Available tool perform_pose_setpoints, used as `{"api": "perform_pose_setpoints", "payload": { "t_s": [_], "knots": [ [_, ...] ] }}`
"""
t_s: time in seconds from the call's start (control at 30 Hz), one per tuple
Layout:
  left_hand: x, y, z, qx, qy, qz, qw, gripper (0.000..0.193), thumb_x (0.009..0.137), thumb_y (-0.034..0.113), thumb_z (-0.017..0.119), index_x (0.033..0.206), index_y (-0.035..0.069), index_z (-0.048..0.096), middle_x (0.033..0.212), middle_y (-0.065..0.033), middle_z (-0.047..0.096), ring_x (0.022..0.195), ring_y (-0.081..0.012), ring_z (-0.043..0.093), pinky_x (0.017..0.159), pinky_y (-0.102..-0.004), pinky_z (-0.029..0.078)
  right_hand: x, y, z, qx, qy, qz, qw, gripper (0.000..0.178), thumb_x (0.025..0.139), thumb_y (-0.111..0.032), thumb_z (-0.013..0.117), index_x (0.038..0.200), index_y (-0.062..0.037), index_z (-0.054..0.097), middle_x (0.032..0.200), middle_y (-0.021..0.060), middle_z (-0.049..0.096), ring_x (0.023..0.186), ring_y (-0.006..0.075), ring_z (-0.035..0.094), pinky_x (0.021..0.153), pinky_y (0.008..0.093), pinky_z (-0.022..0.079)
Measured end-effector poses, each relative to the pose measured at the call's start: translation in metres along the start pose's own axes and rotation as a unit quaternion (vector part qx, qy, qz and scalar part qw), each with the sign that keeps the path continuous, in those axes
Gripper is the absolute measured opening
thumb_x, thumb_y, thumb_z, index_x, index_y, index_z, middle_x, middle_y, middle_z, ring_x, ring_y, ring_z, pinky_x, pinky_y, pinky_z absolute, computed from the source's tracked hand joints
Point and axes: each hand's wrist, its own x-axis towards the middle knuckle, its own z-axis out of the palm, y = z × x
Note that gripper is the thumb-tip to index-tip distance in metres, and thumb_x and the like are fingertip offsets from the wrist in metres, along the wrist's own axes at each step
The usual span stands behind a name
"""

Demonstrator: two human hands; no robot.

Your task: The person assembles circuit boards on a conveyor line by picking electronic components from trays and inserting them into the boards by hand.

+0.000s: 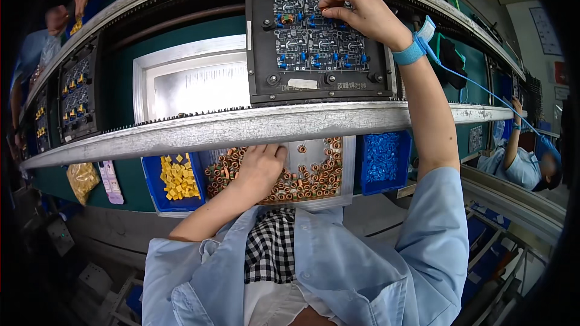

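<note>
While your right hand (365,13) pinched what looked like a copper coil (324,9) over the black fixture (258,54) at top centre, one seated coil (287,19) showed on its upper-left board (284,4); the lower three boards (323,42) appeared left to fill. Your left hand (261,170) lay among loose coils (305,187) at lower centre; I couldn't tell whether it gripped any.

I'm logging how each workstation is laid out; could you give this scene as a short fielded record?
Left hand: in the tray of copper-coloured coils
Right hand: pinched over the circuit boards, apparently on a small coil
Fixture: black, around the boards
Left bin: yellow blocks
Right bin: blue parts
Right wrist: blue strap
</note>
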Motion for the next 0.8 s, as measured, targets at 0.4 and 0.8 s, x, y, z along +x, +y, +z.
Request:
{"api": "perform_pose_setpoints", "payload": {
  "t_s": [0.4, 0.8],
  "knots": [
    [-0.003, -0.001, -0.002, -0.042, 0.043, 0.019, 0.998, 0.014, 0.066, 0.002, 0.057, 0.080, 0.000, 0.055, 0.084, -0.0157, 0.054, 0.072, -0.0307, 0.057, 0.071, -0.0367, 0.044, 0.002, 0.001, 0.000, -0.044, -0.001, -0.037, 0.998, 0.013, 0.075, -0.006, 0.066, 0.086, 0.0009, 0.066, 0.074, 0.0088, 0.065, 0.058, 0.0194, 0.058, 0.057, 0.0266, 0.048],
    [-0.004, -0.003, -0.001, -0.058, 0.026, 0.019, 0.998, 0.016, 0.065, 0.001, 0.057, 0.081, -0.002, 0.054, 0.085, -0.0174, 0.055, 0.071, -0.0313, 0.057, 0.070, -0.0373, 0.045, 0.008, -0.008, -0.002, -0.092, -0.019, -0.059, 0.994, 0.010, 0.075, -0.006, 0.066, 0.083, 0.0003, 0.066, 0.073, 0.0082, 0.065, 0.055, 0.0191, 0.057, 0.054, 0.0268, 0.047]
  ]
}}
